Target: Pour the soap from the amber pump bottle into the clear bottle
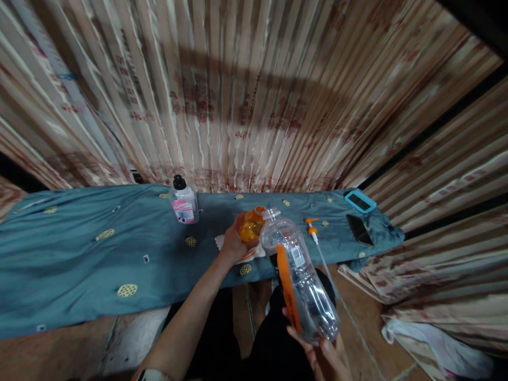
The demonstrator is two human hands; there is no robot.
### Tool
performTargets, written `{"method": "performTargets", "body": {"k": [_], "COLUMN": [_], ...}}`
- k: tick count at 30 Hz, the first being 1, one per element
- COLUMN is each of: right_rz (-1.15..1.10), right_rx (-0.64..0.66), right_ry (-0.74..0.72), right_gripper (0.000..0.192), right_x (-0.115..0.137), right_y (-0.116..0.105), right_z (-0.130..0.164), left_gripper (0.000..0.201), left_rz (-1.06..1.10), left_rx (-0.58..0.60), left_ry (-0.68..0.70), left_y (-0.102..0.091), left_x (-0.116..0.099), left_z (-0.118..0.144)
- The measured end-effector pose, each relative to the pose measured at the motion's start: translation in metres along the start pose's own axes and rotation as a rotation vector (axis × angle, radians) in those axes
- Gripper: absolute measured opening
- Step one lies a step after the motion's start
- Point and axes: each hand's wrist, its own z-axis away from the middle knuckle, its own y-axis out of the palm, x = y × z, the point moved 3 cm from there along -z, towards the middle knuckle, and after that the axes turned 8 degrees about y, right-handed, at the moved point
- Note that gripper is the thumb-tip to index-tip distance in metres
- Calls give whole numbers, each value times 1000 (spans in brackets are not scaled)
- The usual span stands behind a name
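My left hand [234, 242] grips a small orange bottle [251, 224] standing on the teal cloth [99, 254]. My right hand [323, 357] holds the base of a large clear plastic bottle [299, 278] with an orange label strip. That bottle is tilted so that its open neck meets the top of the orange bottle. A white cloth or paper [222, 243] lies under the orange bottle. An orange pump head with a long tube [316, 238] rests on the cloth just right of the bottles.
A clear bottle with a black cap and pink label [183, 202] stands at the back of the cloth. A phone in a blue case [360, 201] and a dark phone [359, 229] lie at the right end. Striped curtains hang behind. A white plastic bag [436, 341] lies on the floor at right.
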Motion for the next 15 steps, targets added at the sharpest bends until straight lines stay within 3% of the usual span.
{"method": "performTargets", "body": {"k": [7, 15], "right_rz": [50, 87], "right_rx": [7, 124], "right_ry": [-15, -105], "right_gripper": [90, 53], "right_x": [4, 5], "right_y": [9, 7], "right_z": [1, 1], "left_gripper": [67, 61], "left_rz": [4, 12], "left_rx": [-11, -9], "left_ry": [4, -11], "left_y": [-1, 0], "left_x": [-2, -10], "left_z": [1, 1]}}
